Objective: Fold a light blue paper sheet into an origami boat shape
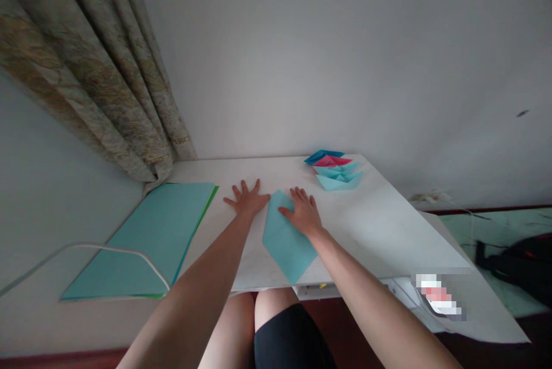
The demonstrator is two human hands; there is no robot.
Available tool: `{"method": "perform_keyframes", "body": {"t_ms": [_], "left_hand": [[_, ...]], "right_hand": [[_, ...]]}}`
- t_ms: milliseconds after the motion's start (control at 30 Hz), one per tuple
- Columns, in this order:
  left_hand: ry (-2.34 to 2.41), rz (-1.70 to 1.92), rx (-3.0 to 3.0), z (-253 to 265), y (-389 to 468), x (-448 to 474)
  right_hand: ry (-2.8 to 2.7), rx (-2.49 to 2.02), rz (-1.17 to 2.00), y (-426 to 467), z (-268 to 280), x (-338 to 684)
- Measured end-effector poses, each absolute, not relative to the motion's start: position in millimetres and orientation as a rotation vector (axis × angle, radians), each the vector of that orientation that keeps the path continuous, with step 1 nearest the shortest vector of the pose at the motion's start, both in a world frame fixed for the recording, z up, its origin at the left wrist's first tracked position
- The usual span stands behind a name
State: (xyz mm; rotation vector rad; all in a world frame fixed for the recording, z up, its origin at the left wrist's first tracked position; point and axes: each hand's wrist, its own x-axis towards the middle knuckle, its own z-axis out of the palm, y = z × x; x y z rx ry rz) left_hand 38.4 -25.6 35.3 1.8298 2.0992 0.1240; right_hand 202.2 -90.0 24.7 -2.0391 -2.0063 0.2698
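Observation:
A light blue sheet of folded paper (285, 245) lies on the white table in front of me, its pointed end toward my lap. My left hand (246, 199) is spread on the table just left of the paper, with the thumb at its upper left edge. Flat across the paper's upper right part rests my right hand (304, 212), fingers stretched out and the thumb on the paper. Part of the sheet is hidden under this hand.
Several folded paper boats (340, 179), blue, pink and light blue, stand at the table's back. A stack of coloured paper (146, 237) lies at the left, with a white cable (116, 248) arching over it. A curtain (107, 70) hangs back left.

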Motion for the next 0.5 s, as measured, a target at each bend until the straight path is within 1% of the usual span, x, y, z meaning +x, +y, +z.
{"method": "perform_keyframes", "body": {"t_ms": [200, 500], "left_hand": [[2.102, 0.129, 1.825, 35, -25, 39], [1.986, 0.102, 1.996, 32, -46, 23]], "right_hand": [[-2.0, -2.042, 0.258, -89, 23, 202], [-2.003, -2.055, 0.262, -89, 24, 202]]}}
